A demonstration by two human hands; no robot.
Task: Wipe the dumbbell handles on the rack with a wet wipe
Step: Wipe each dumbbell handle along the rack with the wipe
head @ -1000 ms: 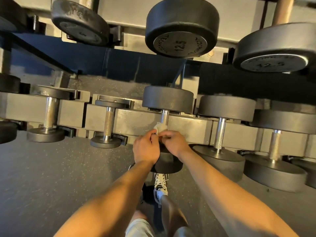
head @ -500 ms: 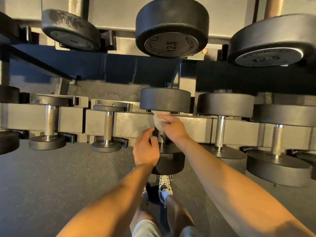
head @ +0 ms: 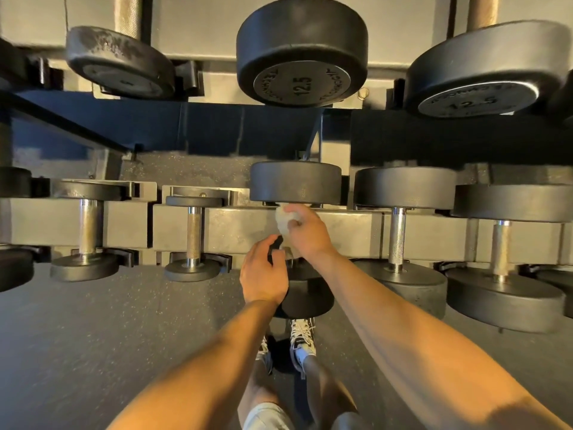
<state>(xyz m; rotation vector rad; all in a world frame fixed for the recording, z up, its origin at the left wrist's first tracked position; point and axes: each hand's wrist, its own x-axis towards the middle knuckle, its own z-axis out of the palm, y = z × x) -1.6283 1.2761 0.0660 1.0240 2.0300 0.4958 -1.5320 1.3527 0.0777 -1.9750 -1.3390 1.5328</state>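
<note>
- Rubber floor (head: pixel 93 336) is taking all the load here. The person is standing toes-in to the rack (head: pixel 235 231), shoes (head: pixel 302 336) just under the near end of the middle dumbbell (head: pixel 305 297). I'd say the stance is putting the low tier in easy reach.
- What's the left hand doing?
- The left hand (head: pixel 263 274) is hovering at the near end of that dumbbell's handle, fingers loosely curled and gripping nothing I can see. It's probably standing by to steady the weight, or clearing the wipe's path. I can't tell if it's touching metal.
- And the right hand?
- The right hand (head: pixel 310 232) is clenching the wet wipe (head: pixel 283 220), bunched up, round the far end of the handle, right under the far head (head: pixel 294 183). Hand and wipe are hiding the handle itself. My guess is that the bunching is pressing the wipe into the knurling.
- Why isn't the dumbbell coming out?
- The rack's saddles are cradling both heads and leaving the bar exposed across the gap, so lifting isn't needed.
- What's remaining?
- The short handle to the left (head: pixel 194 234) and the long handle to the right (head: pixel 397 237) are sitting bare, with nobody on them. I can't tell if either is wiped. Further back, the 12.5 dumbbell (head: pixel 302 57) is overhanging from the upper tier, and its handle isn't showing.
</note>
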